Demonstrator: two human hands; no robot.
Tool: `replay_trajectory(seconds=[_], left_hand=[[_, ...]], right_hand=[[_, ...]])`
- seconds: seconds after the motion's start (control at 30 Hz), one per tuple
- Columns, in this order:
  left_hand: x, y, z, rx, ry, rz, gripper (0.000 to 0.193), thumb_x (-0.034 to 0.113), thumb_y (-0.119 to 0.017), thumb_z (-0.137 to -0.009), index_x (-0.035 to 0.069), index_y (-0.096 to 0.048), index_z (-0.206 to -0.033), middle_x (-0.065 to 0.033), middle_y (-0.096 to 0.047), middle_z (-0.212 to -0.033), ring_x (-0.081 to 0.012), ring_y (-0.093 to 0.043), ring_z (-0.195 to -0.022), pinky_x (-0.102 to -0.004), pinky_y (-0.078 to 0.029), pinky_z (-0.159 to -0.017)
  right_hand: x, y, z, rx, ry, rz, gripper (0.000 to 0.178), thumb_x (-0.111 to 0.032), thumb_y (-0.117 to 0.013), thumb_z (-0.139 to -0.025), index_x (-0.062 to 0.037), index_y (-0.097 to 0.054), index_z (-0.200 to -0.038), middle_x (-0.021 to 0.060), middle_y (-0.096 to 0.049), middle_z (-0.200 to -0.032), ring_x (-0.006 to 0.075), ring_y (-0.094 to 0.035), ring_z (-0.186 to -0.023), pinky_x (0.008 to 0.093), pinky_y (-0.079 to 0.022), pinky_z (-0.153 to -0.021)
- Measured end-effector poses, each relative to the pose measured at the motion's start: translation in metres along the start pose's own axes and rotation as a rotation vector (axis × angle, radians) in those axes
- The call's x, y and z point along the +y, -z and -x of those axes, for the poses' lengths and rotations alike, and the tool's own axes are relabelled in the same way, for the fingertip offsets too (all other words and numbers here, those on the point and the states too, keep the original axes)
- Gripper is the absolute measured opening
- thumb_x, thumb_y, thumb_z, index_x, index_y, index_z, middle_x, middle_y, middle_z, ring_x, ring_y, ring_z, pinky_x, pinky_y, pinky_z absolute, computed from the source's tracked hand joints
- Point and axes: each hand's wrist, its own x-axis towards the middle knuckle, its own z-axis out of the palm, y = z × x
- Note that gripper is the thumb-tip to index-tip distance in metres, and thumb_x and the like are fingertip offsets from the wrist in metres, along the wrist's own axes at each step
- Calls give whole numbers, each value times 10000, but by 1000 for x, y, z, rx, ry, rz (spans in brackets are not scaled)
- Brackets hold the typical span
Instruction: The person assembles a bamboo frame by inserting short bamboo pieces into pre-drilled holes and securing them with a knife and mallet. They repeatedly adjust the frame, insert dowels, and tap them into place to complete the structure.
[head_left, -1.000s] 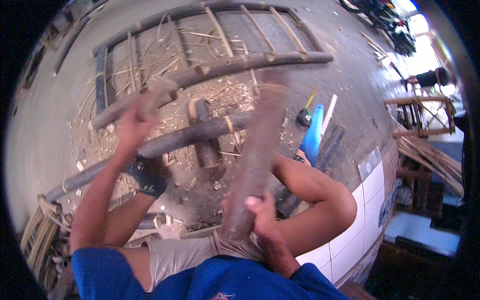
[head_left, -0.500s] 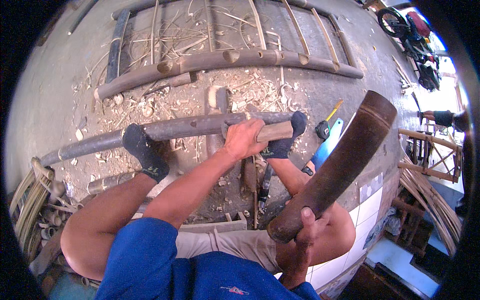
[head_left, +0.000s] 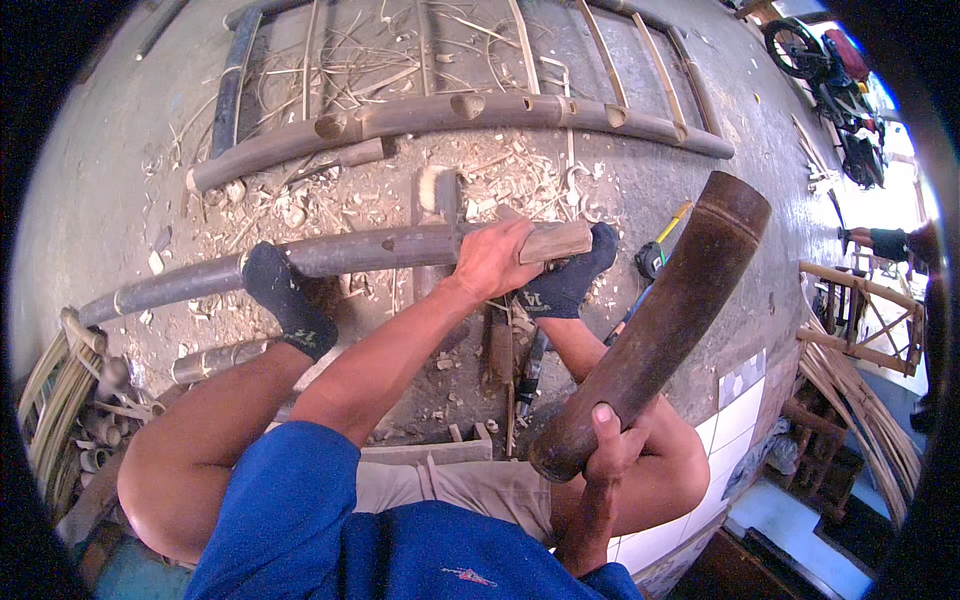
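A long dark bamboo pole [head_left: 340, 254] lies across the floor, with my two socked feet on it and a small notch in its side. My left hand [head_left: 492, 260] is closed around a short wooden handle [head_left: 556, 241] beside the pole's right part; the working end of that tool is hidden. Gripped low by my right hand [head_left: 612, 445], its thumb on the near side, a thick brown bamboo section [head_left: 668, 310] slants up and to the right. Its upper end is apart from the wooden handle.
Beyond lies a bamboo frame [head_left: 420, 118] with scooped holes and thin slats. Wood shavings [head_left: 300, 200] cover the floor. A tape measure [head_left: 650, 260] sits right of my foot. Bundled strips [head_left: 50, 415] stand at left, a low wooden box [head_left: 430, 453] before me, a motorbike [head_left: 835, 85] at far right.
The bamboo section in my right hand has shifted a little left and now covers most of the blue blade behind it. My left hand has moved slightly right with the wooden handle.
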Motion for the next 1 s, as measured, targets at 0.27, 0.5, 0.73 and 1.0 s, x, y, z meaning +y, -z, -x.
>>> replay_trajectory(seconds=[0.27, 0.5, 0.73, 1.0], left_hand=[[-4, -7, -6, 64, 53, 19, 452, 321, -810, -740, 99, -617, -1083, -145, -681, -1017, -385, -684, -975, -500, -556, -847], [-4, -3, -7, 53, 115, -31, 497, 287, -830, -714, 82, -645, -1127, -178, -696, -1037, -407, -687, -977, -480, -561, -857], [-5, -4, -7, 91, 90, -37, 414, 321, -803, -734, 108, -637, -1048, -137, -687, -1024, -381, -691, -963, -489, -564, -827], [-9, -2, -3, 70, 123, -85, 420, 332, -807, -735, 124, -644, -1061, -132, -707, -1044, -377, -701, -952, -495, -571, -834]], right_hand=[[-30, 2, -33, 222, 235, 9, 738, -393, -775, -835, 59, -484, -1340, 160, -661, -1061, 264, -675, -884, 410, -551, -829], [-12, -32, -54, -141, -97, 428, 734, -246, -754, -890, 24, -416, -1484, 220, -658, -1273, 252, -622, -1189, 415, -496, -1012], [-100, 35, -92, 373, 231, -244, 615, -509, -673, -883, -4, -629, -1230, 153, -682, -1006, 286, -665, -890, 424, -541, -849], [-42, 13, -66, -291, -154, 359, 721, -611, -570, -920, 6, -573, -1294, 168, -658, -1043, 297, -647, -959, 433, -544, -912]])
